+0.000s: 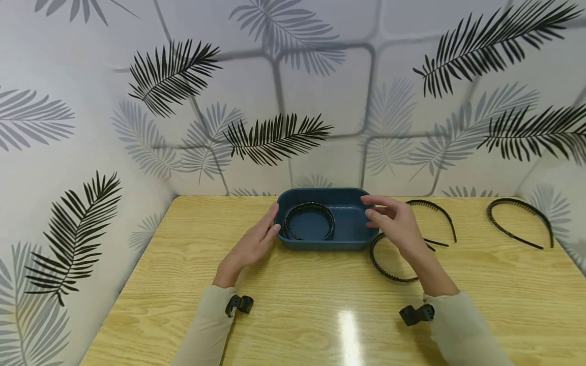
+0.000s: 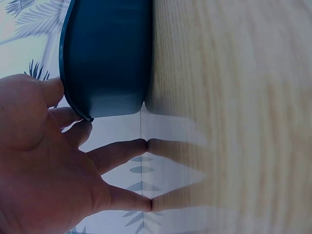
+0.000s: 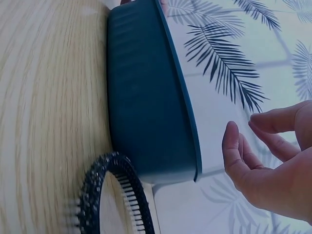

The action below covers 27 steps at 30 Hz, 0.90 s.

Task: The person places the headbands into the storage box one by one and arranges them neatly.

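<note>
A dark blue oblong box (image 1: 316, 246) stands on the table near the wall. Inside its left half lies a black toothed headband (image 1: 287, 222), curved against the box's left end. My left hand (image 1: 251, 245) rests its thumb and fingers at the left end, fingertips right at the rim; in the left wrist view two straight fingers (image 2: 124, 152) reach down to the tabletop. Over the right end hovers my right hand (image 1: 397, 223), fingers loosely bent, thumb apart from them, holding nothing. Just below it, a second headband (image 1: 376, 262) lies partly hidden by the hand and wrist.
Behind the right hand lies another black headband (image 1: 446, 216), and one more headband (image 1: 545, 218) sits farther right. The pale wooden table (image 1: 293, 305) meets a leaf-patterned wall (image 1: 320, 162) just behind the box.
</note>
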Tool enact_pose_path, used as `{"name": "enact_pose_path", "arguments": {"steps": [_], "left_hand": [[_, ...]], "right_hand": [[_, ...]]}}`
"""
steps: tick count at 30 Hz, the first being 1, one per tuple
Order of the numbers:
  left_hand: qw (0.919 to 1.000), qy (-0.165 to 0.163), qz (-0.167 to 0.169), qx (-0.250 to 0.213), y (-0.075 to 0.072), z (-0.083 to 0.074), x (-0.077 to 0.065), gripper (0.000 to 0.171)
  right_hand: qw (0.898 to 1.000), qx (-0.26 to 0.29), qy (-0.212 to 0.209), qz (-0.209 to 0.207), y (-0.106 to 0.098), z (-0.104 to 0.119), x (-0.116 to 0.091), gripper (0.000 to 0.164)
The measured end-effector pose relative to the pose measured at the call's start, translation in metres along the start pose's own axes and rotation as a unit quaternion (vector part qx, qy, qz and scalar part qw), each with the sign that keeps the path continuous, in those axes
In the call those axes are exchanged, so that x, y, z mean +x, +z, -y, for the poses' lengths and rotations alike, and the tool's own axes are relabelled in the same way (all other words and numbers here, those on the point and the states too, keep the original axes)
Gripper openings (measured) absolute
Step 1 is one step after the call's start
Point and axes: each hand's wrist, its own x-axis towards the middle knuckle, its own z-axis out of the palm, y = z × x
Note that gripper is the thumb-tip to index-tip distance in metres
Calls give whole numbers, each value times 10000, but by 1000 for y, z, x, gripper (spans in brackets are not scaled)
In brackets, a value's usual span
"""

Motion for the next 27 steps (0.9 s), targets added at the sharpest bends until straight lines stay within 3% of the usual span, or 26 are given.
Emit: {"name": "enact_pose_path", "arguments": {"steps": [16, 27], "left_hand": [[10000, -6, -16, -13, 1, 0, 0, 60], [10000, -24, -28, -27, 1, -1, -2, 60]], "right_hand": [[9976, -182, -375, -547, -37, -1, -13, 33], [9945, 315, -420, -901, -65, -10, -15, 32]]}}
